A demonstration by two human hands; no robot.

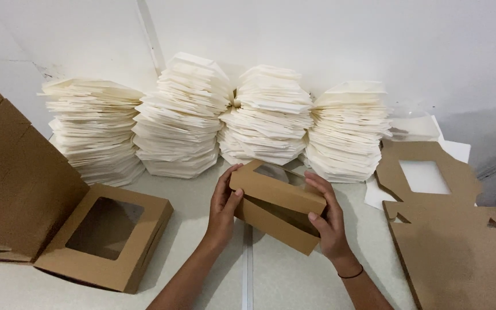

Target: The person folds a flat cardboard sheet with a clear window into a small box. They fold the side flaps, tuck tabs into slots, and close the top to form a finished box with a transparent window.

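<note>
A brown cardboard box [276,206] with a window cut in its lid is held just above the middle of the tabletop [202,189], tilted so that its lid stands partly open and one long edge points down toward the near edge. The left hand [223,201] grasps the box's left end, thumb on the lid's front edge and fingers curled behind it. The right hand [327,215] grasps the right end, fingers laid over the lid's top corner and thumb pressed against the lower front panel. Both grips are closed on the box. A dark band [351,274] circles the right wrist.

A seam [247,270] in the pale tabletop runs from under the box to the near edge.

Along the far edge, against the white wall [317,34], stand four tall stacks of white folded paper inserts [225,115], side by side and touching one another. The box is held just in front of the two right-hand stacks.

Toward the left edge lies a finished windowed box [107,235], closed and flat on the tabletop, well apart from the left hand. Behind it and touching it, a stack of flat brown cardboard [12,189] leans at the left edge.

Toward the right edge lie unfolded brown box blanks [454,252], one overlapping another; the farther blank [426,172] shows its window cutout with white sheet beneath. The blanks sit near the right hand but do not touch it.
</note>
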